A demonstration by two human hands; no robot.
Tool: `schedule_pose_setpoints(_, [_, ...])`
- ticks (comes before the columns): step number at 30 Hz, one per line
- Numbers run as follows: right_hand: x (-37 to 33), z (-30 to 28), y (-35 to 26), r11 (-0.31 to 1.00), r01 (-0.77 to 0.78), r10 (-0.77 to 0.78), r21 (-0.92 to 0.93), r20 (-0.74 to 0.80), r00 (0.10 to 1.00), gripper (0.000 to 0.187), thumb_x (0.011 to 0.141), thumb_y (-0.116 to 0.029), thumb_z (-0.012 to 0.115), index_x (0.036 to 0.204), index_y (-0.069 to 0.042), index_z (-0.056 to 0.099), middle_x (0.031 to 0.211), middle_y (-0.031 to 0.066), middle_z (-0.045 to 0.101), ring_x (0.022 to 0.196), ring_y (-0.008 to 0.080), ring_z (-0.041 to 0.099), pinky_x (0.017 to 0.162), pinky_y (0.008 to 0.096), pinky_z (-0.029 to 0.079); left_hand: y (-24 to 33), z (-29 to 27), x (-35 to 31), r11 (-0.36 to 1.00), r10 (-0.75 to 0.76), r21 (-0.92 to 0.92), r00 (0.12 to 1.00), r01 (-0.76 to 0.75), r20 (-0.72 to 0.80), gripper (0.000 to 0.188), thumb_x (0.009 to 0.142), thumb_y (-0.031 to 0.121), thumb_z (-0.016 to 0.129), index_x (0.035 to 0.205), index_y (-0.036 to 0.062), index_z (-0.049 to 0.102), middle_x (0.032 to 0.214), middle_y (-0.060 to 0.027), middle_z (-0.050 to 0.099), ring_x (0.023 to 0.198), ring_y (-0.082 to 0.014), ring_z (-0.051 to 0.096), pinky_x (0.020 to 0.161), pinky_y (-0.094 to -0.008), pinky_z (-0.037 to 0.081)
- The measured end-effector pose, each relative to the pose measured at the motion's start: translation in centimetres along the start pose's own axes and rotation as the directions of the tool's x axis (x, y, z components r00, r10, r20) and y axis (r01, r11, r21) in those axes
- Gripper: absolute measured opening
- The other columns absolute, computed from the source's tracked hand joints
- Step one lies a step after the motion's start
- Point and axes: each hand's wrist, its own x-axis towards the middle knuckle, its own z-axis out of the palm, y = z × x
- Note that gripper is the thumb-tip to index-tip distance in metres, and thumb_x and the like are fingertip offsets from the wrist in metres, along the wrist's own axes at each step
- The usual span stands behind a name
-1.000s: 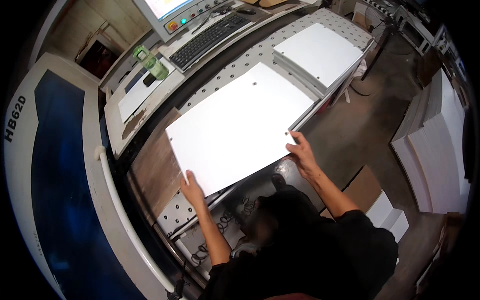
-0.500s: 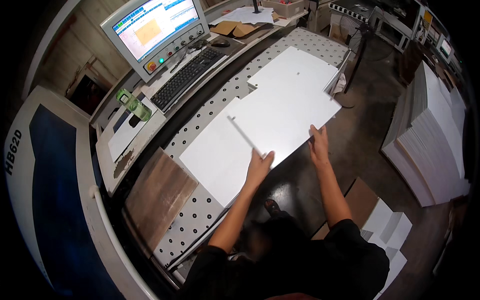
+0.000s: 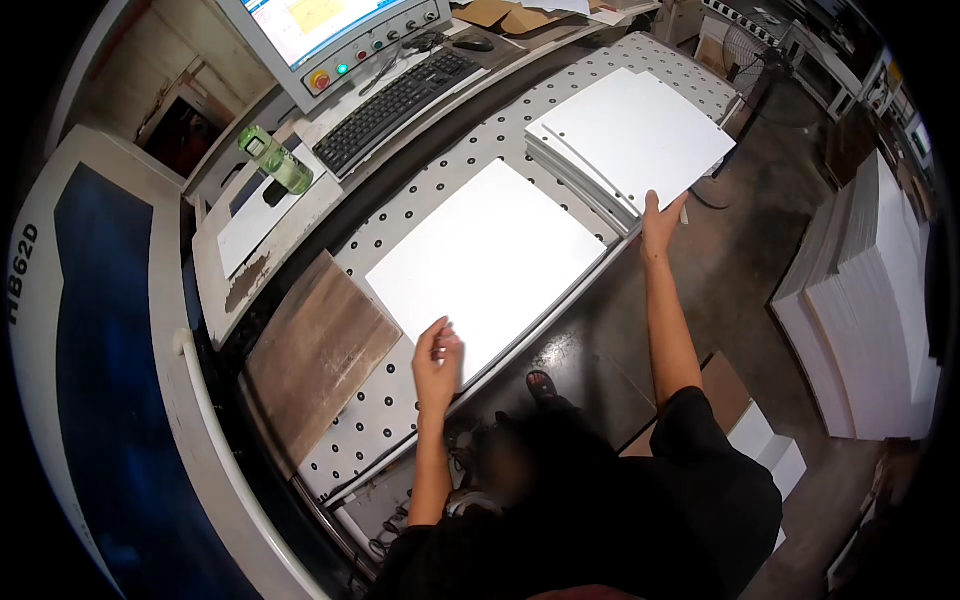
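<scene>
A large white board (image 3: pixel 490 265) lies flat on the dotted work table (image 3: pixel 375 405). Over its near left edge is my left hand (image 3: pixel 437 352), its fingers loosely bent and nothing seen in them. Farther right stands a stack of white boards (image 3: pixel 570 172) with small dark slots along the edges. The top white board (image 3: pixel 640 125) sits slightly askew on that stack. My right hand (image 3: pixel 660 225) grips its near corner, thumb on the upper face; the fingers beneath are partly hidden.
A brown board (image 3: pixel 320 360) covers the table's left end. Behind are a keyboard (image 3: pixel 395 110), a green bottle (image 3: pixel 275 160) and a monitor (image 3: pixel 310 25) with a control panel. On the right, a tall stack of white sheets (image 3: pixel 850 300) stands on the floor.
The slotted white board held in both hands has moved right onto the stack. My left hand has let go and moved left to the other board; my right hand stays on the slotted one.
</scene>
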Motion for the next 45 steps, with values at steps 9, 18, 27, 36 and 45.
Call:
schedule_pose_setpoints(9, [0.0,2.1,-1.2,0.973,0.021,-0.004,-0.229,0.074,0.997,0.088,0.098,-0.033,0.062,0.157,0.011,0.014,0.165,0.0296,0.017,0.155,0.039,0.016,0.126,0.0408,0.016,-2.8,-5.4,-3.4,0.997,-0.054,0.042,0.963,0.068,-0.265,0.035,0.098,0.016,0.068,0.128,-0.0006,0.066,0.11,-0.0064,0.066,0.094,-0.012,0.059,0.082,-0.0262,0.048])
schedule_pose_setpoints(18, [0.1,3.2,-0.8,0.955,-0.003,0.001,-0.297,-0.009,1.0,0.085,0.101,-0.035,0.056,0.157,0.012,0.011,0.165,0.0303,0.015,0.154,0.0417,0.016,0.126,0.0444,0.018,-5.2,-7.8,-3.5,0.987,0.024,0.156,0.951,0.025,-0.309,0.036,0.1,0.022,0.066,0.13,0.0028,0.065,0.109,-0.0066,0.069,0.094,-0.0126,0.062,0.079,-0.0276,0.051])
schedule_pose_setpoints(27, [2.0,3.2,0.0,0.908,0.013,-0.041,-0.418,-0.058,0.997,0.084,0.1,-0.034,0.057,0.155,0.013,0.016,0.163,0.0331,0.019,0.151,0.0443,0.022,0.124,0.0475,0.023,-6.1,-9.6,-4.5,0.916,0.131,0.4,0.92,0.03,-0.37,0.034,0.095,0.016,0.067,0.127,0.0022,0.066,0.121,-0.0164,0.063,0.111,-0.0323,0.058,0.098,-0.0403,0.046])
schedule_pose_setpoints(36, [-12.0,2.9,-8.4,0.647,0.659,-0.405,-0.384,0.559,0.724,0.052,0.095,-0.017,0.061,0.144,-0.003,0.052,0.148,0.0315,0.044,0.137,0.0436,0.043,0.116,0.0512,0.033,-13.8,-19.0,-6.4,0.528,-0.134,0.631,0.79,0.568,-0.598,0.094,0.09,0.065,0.062,0.156,0.0034,0.036,0.157,-0.0419,0.021,0.148,-0.0571,0.015,0.122,-0.0593,0.012])
schedule_pose_setpoints(45, [-14.1,5.7,-5.1,0.483,0.689,-0.187,-0.54,0.705,0.684,0.056,0.092,-0.037,0.064,0.141,-0.011,0.057,0.147,0.0341,0.045,0.137,0.0479,0.043,0.113,0.059,0.032,-16.7,-25.7,-5.8,0.438,-0.28,0.609,0.744,0.661,-0.607,0.117,0.082,0.085,0.053,0.161,0.0032,0.025,0.163,-0.0381,0.008,0.153,-0.054,0.002,0.124,-0.0584,0.005])
